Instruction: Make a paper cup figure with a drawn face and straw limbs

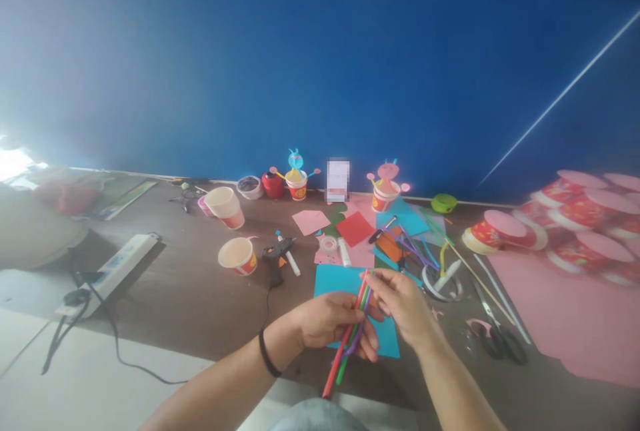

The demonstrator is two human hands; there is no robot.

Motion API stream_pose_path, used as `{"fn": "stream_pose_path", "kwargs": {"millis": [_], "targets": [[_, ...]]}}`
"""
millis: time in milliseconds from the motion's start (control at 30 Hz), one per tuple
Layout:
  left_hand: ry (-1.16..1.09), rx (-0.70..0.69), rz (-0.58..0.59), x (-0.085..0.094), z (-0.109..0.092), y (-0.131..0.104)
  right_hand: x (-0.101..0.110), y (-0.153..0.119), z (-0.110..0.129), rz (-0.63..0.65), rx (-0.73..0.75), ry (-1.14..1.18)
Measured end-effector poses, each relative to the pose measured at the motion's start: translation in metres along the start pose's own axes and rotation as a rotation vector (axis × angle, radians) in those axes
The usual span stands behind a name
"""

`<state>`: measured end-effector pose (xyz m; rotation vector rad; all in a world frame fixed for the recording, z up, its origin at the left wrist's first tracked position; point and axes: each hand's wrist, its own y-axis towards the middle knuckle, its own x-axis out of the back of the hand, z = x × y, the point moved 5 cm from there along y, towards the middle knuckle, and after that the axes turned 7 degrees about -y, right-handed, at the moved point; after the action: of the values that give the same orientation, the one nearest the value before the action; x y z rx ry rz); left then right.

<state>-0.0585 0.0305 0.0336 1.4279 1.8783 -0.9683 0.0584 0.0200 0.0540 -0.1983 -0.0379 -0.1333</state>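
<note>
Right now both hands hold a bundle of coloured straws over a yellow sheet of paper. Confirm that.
Not quite. The head view shows the left hand and right hand holding the bundle of coloured straws, but the sheet of paper beneath them is blue, not yellow.

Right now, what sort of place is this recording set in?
Most likely a craft table against a blue wall. Coloured paper sheets, a glue gun, scissors and paper-cup figures lie about, while the left hand and right hand hold coloured straws.
</note>
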Motion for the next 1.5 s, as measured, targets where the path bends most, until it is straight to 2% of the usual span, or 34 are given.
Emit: {"fn": "stream_pose_path", "kwargs": {"millis": [400,567,733,900,1067,1167,1267,1333,1367,1433,1500], "targets": [[0.043,0.022,-0.001,-0.004,-0.004,-0.004,-0.002,0.003,-0.004,-0.013,-0.057,0.073],[0.012,0.033,-0.001,0.0,-0.003,-0.008,0.009,0.007,-0.007,-0.094,-0.038,0.15],[0.016,0.071,-0.074,0.01,0.004,-0.02,0.02,0.012,-0.016,-0.174,-0.038,0.247],[0.013,0.046,-0.102,0.02,0.008,-0.026,0.019,0.014,-0.021,-0.207,-0.045,0.305],[0.044,0.024,-0.138,0.019,0.014,-0.025,0.017,0.016,-0.022,-0.206,-0.045,0.335],[0.187,0.016,-0.152,0.013,0.011,-0.028,0.015,0.014,-0.02,-0.206,-0.037,0.325],[0.507,0.021,-0.124,0.002,-0.002,-0.038,0.01,0.004,-0.015,-0.221,-0.021,0.293],[0.71,0.083,-0.073,-0.007,-0.013,-0.046,0.002,-0.006,-0.011,-0.226,-0.004,0.244],[0.816,0.104,-0.084,-0.01,-0.019,-0.05,-0.002,-0.011,-0.009,-0.229,0.01,0.197],[0.974,0.05,-0.225,-0.013,-0.035,-0.052,-0.011,-0.021,-0.003,-0.254,0.055,0.036],[1.002,-0.064,-0.374,-0.019,-0.048,-0.049,-0.021,-0.029,0.002,-0.289,0.119,-0.113]]}}
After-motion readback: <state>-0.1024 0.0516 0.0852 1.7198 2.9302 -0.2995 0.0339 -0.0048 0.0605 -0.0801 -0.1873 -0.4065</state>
